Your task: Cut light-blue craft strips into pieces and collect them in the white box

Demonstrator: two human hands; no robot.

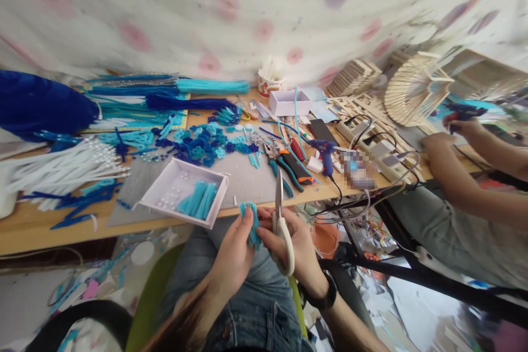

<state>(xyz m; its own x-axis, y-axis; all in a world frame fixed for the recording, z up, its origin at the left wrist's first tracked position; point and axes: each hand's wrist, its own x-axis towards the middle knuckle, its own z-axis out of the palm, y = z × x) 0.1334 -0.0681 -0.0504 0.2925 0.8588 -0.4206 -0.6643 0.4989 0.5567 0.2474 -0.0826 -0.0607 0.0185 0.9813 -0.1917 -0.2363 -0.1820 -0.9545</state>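
Note:
Over my lap, just in front of the table edge, my left hand (236, 250) pinches a small bundle of turquoise pipe cleaners (254, 235) between thumb and fingers. My right hand (303, 247) grips scissors (284, 231) with off-white handles, their blades pointing up and away from me. Its thumb and fingertips also reach the bundle's right side. A shallow white box (163, 208) sits at the table edge to the left, with short turquoise pipe cleaner pieces (198, 199) and white beads inside.
Blue pipe cleaner flowers (198, 143) cover the table behind the box. Pliers (293, 168), a blue glue gun (324, 155) and cabled power strips (385, 159) lie to the right. White beaded stems (61, 168) spread leftward. A co-worker's hands (449, 132) work at far right.

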